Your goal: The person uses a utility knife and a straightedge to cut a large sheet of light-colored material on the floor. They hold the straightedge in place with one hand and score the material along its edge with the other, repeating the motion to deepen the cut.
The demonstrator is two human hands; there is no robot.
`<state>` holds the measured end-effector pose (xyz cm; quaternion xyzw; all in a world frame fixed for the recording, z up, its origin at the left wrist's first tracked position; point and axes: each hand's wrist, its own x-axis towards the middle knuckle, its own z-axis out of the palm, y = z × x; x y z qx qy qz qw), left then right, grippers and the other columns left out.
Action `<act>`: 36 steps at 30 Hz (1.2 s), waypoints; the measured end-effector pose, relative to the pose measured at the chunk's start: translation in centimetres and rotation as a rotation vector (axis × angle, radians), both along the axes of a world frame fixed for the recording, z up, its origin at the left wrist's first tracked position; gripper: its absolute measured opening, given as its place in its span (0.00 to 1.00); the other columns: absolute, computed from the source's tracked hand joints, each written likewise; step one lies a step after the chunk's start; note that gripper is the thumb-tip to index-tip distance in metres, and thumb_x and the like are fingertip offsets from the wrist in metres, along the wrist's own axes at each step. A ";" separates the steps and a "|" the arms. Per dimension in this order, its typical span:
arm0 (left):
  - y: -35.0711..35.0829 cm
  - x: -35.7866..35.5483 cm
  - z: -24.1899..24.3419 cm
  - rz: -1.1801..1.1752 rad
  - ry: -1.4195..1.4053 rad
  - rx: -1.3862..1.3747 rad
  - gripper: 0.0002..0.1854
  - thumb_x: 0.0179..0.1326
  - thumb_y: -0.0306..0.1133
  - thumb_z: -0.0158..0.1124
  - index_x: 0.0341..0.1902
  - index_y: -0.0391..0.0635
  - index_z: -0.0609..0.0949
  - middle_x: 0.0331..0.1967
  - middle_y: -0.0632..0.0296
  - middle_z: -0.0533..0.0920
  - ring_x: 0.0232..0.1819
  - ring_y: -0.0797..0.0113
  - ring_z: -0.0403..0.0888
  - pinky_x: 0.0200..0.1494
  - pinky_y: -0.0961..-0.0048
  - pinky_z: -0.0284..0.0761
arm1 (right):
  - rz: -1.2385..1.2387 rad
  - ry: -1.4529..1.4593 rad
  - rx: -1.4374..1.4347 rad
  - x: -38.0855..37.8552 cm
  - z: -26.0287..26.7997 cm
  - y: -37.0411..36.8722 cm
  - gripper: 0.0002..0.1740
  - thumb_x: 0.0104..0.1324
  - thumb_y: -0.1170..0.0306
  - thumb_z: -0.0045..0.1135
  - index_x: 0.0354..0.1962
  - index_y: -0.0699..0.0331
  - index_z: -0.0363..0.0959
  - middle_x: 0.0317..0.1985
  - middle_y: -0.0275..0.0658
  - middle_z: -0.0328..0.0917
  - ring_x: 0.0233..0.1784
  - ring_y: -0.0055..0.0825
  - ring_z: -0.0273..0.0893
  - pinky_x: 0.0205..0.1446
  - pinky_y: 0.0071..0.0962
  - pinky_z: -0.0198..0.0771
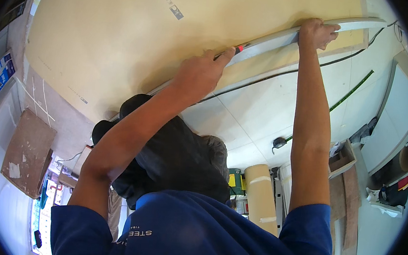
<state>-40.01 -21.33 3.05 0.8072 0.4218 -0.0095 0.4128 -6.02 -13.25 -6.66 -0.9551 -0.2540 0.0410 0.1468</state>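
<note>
A large sheet (100, 29) with a tan covering bearing printed marks lies before me. A long, silvery metal straightedge (268, 42) runs across it near its right-hand edge, looking bent by the lens. My left hand (201, 73) is closed around a slim black-and-red tool (239, 49), perhaps a utility knife, held against the bar; its working tip is too small to make out. Farther up the bar, my right hand (317, 33) wraps over the metal and holds it on the sheet, its fingers curled across the far side.
A black cable (254, 82) runs along the sheet's edge on the tiled floor. A tape measure (279, 143) lies with its green blade (352, 90) extended. Behind stand a green can (236, 182), a brown roll (261, 200) and a wooden box (343, 160). A brown board (27, 153) is at left.
</note>
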 end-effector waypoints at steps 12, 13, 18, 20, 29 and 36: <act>-0.3 -2.7 2.7 -0.101 0.270 -0.172 0.33 0.72 0.28 0.63 0.80 0.54 0.72 0.41 0.46 0.83 0.34 0.44 0.87 0.39 0.49 0.85 | -0.035 0.042 -0.017 -0.4 0.6 0.0 0.43 0.77 0.63 0.46 0.82 0.70 0.44 0.82 0.60 0.49 0.77 0.59 0.67 0.82 0.59 0.57; -0.4 -2.7 2.7 -0.093 0.272 -0.159 0.33 0.72 0.29 0.62 0.80 0.54 0.71 0.41 0.46 0.83 0.34 0.44 0.87 0.39 0.49 0.85 | -0.057 0.029 -0.031 -0.4 0.5 0.1 0.42 0.76 0.63 0.46 0.82 0.67 0.46 0.83 0.58 0.51 0.76 0.59 0.69 0.81 0.59 0.60; -1.1 -4.6 3.3 -0.059 0.241 -0.216 0.32 0.74 0.30 0.62 0.81 0.54 0.70 0.43 0.45 0.83 0.38 0.42 0.87 0.42 0.48 0.85 | -0.010 -0.016 -0.038 0.0 0.2 0.2 0.43 0.76 0.62 0.47 0.82 0.71 0.44 0.81 0.62 0.51 0.75 0.62 0.69 0.80 0.59 0.61; -1.0 -6.4 4.2 -0.044 0.279 -0.236 0.32 0.74 0.31 0.62 0.81 0.54 0.70 0.44 0.45 0.83 0.39 0.42 0.87 0.43 0.47 0.85 | -0.020 0.008 -0.046 0.1 0.2 0.3 0.44 0.76 0.62 0.47 0.82 0.71 0.43 0.81 0.62 0.52 0.75 0.62 0.69 0.79 0.59 0.62; -1.6 -2.8 4.9 -0.032 0.140 -0.037 0.32 0.70 0.28 0.63 0.79 0.52 0.73 0.40 0.50 0.81 0.34 0.51 0.87 0.36 0.56 0.85 | 0.012 0.072 0.017 -0.3 0.8 0.0 0.45 0.77 0.62 0.46 0.81 0.76 0.40 0.81 0.67 0.48 0.77 0.63 0.65 0.81 0.59 0.54; -0.8 0.3 0.7 0.034 0.078 -0.066 0.31 0.71 0.30 0.65 0.78 0.54 0.75 0.43 0.50 0.82 0.34 0.46 0.86 0.38 0.52 0.85 | 0.002 0.041 -0.016 -0.1 0.5 -0.1 0.45 0.77 0.63 0.45 0.82 0.75 0.39 0.80 0.68 0.49 0.76 0.64 0.66 0.80 0.63 0.55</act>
